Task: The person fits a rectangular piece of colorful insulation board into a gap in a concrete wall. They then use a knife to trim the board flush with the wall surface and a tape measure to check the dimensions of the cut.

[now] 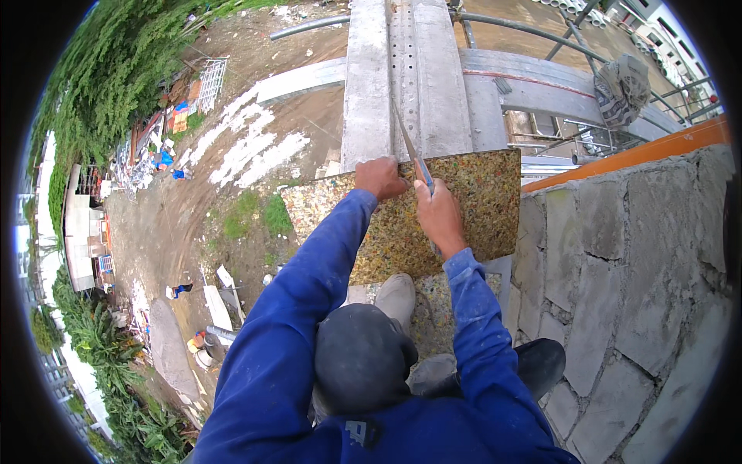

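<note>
A speckled, multicoloured board [483, 193] lies across the scaffold planks in front of me. My left hand [379, 178] is closed at its far edge, with the thumb on top and some fingers hidden. My right hand [440, 216] is wrapped around the handle of a handsaw [405, 134], whose long narrow blade points away from me, just right of my left hand. The blade crosses the board's far edge and reaches over the planks. Whether its teeth are in the board I cannot tell. Below, a dusty boot [397, 298] is against the board's near side.
Metal scaffold planks [367, 85] run ahead, with pipes [525, 37] crossing beyond. A rough block wall [610, 271] rises on the right beside an orange beam [618, 155]. A cloth bundle [622, 85] hangs at the far right. On the left, the ground [170, 224] lies far below.
</note>
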`<state>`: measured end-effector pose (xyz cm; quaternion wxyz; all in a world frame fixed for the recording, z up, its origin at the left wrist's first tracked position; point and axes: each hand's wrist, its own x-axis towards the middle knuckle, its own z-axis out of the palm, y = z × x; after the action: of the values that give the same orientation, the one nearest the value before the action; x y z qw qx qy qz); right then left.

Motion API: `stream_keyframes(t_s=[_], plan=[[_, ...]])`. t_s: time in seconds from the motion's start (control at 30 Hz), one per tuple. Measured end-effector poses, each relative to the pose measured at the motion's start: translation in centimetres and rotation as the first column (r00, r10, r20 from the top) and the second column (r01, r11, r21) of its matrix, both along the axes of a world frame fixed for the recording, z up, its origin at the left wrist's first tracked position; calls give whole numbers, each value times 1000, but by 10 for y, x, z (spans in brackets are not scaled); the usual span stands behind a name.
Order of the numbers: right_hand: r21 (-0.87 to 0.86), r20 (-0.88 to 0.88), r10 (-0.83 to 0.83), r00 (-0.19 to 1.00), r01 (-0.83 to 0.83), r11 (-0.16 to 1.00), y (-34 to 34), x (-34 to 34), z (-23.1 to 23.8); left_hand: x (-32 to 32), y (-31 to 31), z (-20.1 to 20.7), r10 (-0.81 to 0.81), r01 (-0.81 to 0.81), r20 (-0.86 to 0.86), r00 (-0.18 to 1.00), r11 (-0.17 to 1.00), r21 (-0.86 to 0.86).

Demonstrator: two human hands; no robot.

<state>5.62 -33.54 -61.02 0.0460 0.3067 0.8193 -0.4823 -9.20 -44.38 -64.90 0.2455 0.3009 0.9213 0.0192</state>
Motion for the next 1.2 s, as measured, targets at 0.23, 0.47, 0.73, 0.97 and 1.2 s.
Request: stream_keyframes(t_s=[0.23,0.47,0.73,0.97,1.2], plan=[[-76,-162,-182,970,172,982,-28,97,9,-1,17,-3,-8,9,53,999,1000,-19],[-60,-140,-186,973,179,982,-66,247,60,-15,16,-22,8,-8,47,999,1000,-20],[-36,-328,-224,918,225,974,-28,37,-72,10,6,2,32,-30,-79,996,999,30],[26,-520,-250,817,307,951,-40,60,-97,18,13,17,20,-18,-51,999,999,42],[-2,-88,-110,990,110,994,-35,106,16,-6,1,-17,37,-36,26,999,999,-40]])
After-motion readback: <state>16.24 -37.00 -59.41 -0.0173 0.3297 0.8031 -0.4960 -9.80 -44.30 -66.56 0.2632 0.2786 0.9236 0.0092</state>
